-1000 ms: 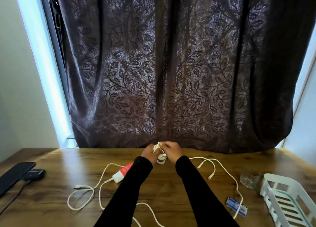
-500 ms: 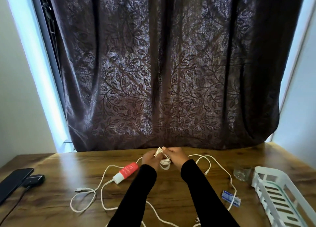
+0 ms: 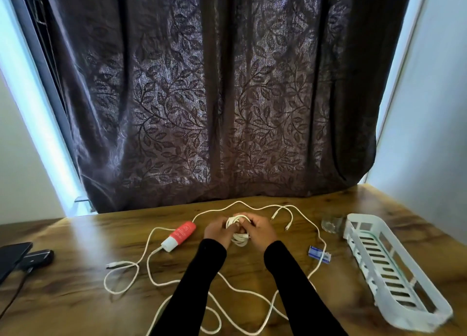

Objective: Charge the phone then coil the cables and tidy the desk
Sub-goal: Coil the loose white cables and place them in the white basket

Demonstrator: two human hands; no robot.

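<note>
A small coil of white cable (image 3: pixel 237 230) sits between my two hands at the middle of the wooden desk (image 3: pixel 75 292). My left hand (image 3: pixel 217 232) and my right hand (image 3: pixel 260 230) both grip the coil, fingers curled round it. More loose white cable (image 3: pixel 149 260) trails in loops across the desk to the left, right and front. A dark phone (image 3: pixel 12 257) lies at the far left edge beside a black charger block (image 3: pixel 38 258) with a dark lead.
A red and white tube (image 3: pixel 180 235) lies left of my hands. A small blue packet (image 3: pixel 319 254) lies to the right. A clear glass (image 3: pixel 331 224) and a long white slotted tray (image 3: pixel 394 272) stand at the right. A dark curtain hangs behind the desk.
The camera has tilted down and more of the desk shows. My hands have lowered the coil closer to the desk and still hold it together.
</note>
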